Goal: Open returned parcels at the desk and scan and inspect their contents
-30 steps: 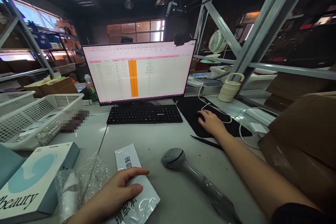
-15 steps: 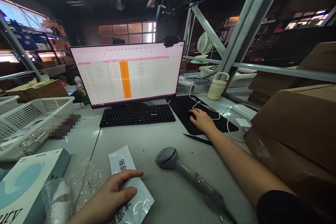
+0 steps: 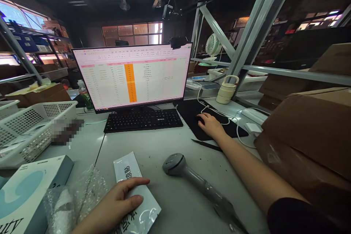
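Observation:
My left hand [image 3: 124, 199] lies over a white and silver foil sachet [image 3: 127, 166] with dark printed characters, thumb and index finger spread apart. The other fingers of that hand are partly hidden. On a black mouse pad [image 3: 189, 113], my right hand [image 3: 210, 126] is curved over a dark computer mouse [image 3: 199, 117], which is mostly covered by the fingers. Between my arms a grey handheld barcode scanner [image 3: 192, 177] rests on the table. Straight ahead, a monitor [image 3: 159, 80] shows a spreadsheet with an orange column, behind a black keyboard [image 3: 145, 120].
At left stand a white plastic basket [image 3: 35, 128], a pale blue and white box [image 3: 30, 186] and a bubble-wrapped item [image 3: 64, 208]. Brown cardboard boxes [image 3: 307, 135] fill the right side. A cream cup [image 3: 226, 90] and white cables [image 3: 215, 111] sit beyond my right hand.
On the monitor, the outlined cell has shifted from the left-middle of the sheet to its right side. Both hands look unmoved.

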The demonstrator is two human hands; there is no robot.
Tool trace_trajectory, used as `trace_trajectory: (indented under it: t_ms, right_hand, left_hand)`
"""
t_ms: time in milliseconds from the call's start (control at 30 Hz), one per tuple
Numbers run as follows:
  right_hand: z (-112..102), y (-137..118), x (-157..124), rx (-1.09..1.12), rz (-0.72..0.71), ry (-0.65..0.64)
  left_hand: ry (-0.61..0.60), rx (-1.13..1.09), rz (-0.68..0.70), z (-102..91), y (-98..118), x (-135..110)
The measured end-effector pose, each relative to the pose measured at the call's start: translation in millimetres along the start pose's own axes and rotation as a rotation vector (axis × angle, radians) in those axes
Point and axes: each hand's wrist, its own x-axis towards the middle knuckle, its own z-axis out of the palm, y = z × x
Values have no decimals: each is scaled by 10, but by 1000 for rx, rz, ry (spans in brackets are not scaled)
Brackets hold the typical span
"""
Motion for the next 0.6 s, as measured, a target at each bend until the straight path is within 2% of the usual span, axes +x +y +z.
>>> trace_trajectory:
  t_ms: [600]
  right_hand:
    - [13,6,1,3,-15,8]
  left_hand:
    - [12,63,12,9,30,-10]
